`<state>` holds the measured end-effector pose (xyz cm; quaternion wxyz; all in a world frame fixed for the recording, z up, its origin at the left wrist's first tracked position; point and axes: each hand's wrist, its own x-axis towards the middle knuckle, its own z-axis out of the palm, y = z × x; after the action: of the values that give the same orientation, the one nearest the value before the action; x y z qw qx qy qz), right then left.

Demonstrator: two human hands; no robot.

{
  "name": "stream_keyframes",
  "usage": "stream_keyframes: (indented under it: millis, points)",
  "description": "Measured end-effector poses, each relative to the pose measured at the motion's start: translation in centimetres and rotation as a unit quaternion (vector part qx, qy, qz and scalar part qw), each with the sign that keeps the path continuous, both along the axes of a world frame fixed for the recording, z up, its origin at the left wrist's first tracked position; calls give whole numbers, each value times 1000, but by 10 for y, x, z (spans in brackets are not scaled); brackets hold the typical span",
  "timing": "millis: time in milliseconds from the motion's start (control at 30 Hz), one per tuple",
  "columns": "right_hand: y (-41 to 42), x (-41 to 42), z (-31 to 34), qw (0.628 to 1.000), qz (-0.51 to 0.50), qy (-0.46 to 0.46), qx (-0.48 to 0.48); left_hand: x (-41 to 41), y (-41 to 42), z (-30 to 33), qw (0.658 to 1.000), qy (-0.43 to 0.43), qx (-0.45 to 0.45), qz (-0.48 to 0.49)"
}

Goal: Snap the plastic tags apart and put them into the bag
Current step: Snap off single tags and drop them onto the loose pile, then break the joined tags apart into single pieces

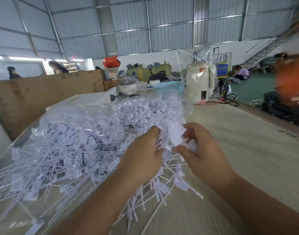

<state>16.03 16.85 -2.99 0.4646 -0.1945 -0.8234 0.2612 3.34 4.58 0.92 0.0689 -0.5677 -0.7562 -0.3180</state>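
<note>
Hanging from the left hand (142, 156), a bunch of joined tags (162, 184) was held with its thin tails fanned downward and toward the near edge of the table (247, 150), so the long axis ran from the grip down to the viewer. The left fingers were curled round the heads of the bunch. One flat tag (175, 136) at the top was pinched between thumb and fingers of the right hand (203, 153), just beside the left grip and nearly touching it. The clear bag (63, 150), already heaped with loose tags, lay to the left, nearer the left hand. A snap away from the bunch was judged to be the step in hand.
</note>
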Motion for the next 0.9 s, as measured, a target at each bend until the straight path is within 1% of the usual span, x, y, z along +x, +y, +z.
stream_keyframes:
  millis: [67,167,267,333,367,433,467,533,600,633,667,733,833,900]
  points:
    - [0,-1,-2,999,-38,7,-7,-1,4,4,1000,-17,-9,-6]
    - [0,-1,-2,992,-119,30,1,-2,8,8,999,-37,13,-10]
    - [-3,-1,2,990,-132,36,-43,0,12,11,996,-71,62,-6]
    - [-10,-1,3,991,-101,25,-82,1,16,14,990,-104,100,2]
    - [-16,-1,4,990,-71,24,-118,1,19,16,985,-125,119,7]
    - [-28,-4,8,976,23,26,-216,2,23,18,973,-166,159,6]
    - [-34,-6,10,962,80,28,-259,2,26,18,968,-180,175,1]
    - [-45,-12,12,921,207,59,-325,4,30,17,959,-195,205,-8]
    - [-51,-17,12,881,301,81,-355,5,34,13,946,-223,236,-18]
    - [-52,-19,11,871,328,85,-357,5,36,11,937,-245,249,-23]
    - [-51,-21,8,865,341,88,-357,6,37,8,928,-268,259,-30]
    - [-45,-24,3,866,336,91,-359,5,40,4,906,-313,279,-50]
    - [-36,-26,-1,884,316,65,-338,4,42,0,876,-366,308,-57]
    - [-31,-24,-2,906,294,46,-300,3,42,1,863,-386,321,-63]
